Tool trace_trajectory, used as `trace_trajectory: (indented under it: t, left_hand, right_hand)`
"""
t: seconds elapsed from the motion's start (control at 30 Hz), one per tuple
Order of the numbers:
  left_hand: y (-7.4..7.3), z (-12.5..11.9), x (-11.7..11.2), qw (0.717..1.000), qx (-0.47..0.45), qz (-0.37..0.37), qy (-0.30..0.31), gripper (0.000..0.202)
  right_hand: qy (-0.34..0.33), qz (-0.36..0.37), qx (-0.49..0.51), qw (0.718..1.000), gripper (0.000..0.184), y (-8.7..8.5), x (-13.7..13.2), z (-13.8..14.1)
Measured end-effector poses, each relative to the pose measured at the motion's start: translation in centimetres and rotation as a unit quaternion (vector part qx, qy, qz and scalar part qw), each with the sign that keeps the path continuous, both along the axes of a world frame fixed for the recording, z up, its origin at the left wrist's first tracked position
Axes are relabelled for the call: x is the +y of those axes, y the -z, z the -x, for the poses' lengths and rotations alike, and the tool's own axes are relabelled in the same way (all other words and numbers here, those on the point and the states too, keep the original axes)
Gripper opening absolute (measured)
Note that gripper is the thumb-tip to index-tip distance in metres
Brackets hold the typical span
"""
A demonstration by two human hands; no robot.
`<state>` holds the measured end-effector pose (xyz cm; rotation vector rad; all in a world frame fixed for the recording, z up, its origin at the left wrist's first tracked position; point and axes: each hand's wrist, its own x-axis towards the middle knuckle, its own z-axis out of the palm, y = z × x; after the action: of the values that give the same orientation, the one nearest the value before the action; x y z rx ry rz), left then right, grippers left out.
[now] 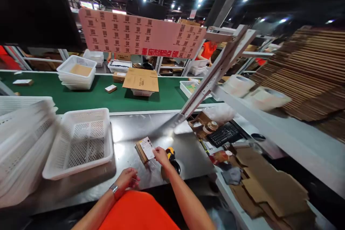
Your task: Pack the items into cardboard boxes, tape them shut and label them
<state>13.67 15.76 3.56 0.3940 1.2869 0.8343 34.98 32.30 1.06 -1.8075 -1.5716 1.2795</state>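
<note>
A small brown cardboard box (141, 152) lies on the metal worktable (129, 129), with a white printed shipping label (147, 146) over its top. My right hand (161, 157) has its thumb and fingers pinched at the label's right edge. Beside that hand, partly hidden by my forearm, is a yellow-and-black tool (170, 152) whose kind I cannot make out. My left hand (128, 179) hovers near the table's front edge, fingers loosely curled and apart, holding nothing. It is a little below and left of the box.
A white perforated basket (83, 143) stands left of the box, beside stacked white baskets (24, 143). Behind runs a green conveyor (107, 104) carrying baskets and boxes. On the right are a slanted metal post (207, 75), a black keyboard (224, 133) and flattened cardboard (269, 183).
</note>
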Motion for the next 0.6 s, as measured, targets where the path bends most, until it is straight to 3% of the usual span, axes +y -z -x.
trace_trajectory:
  t: [0.13, 0.27, 0.6]
  left_hand:
    - [-0.4, 1.9, 0.4, 1.000, -0.008, -0.006, -0.010, 0.043]
    - [-0.3, 3.3, 1.0, 1.000, -0.020, -0.014, -0.016, 0.042]
    - [0.5, 4.6, 1.9, 0.999, -0.034, -0.008, -0.001, 0.050]
  right_hand:
    - [-0.037, 0.010, -0.089, 0.995, 0.010, 0.5, 0.7, 1.2]
    - [-0.064, -0.001, -0.162, 0.985, 0.014, 0.5, 1.3, 2.2]
    - [-0.148, -0.033, -0.317, 0.936, 0.023, -0.8, 1.9, 3.3]
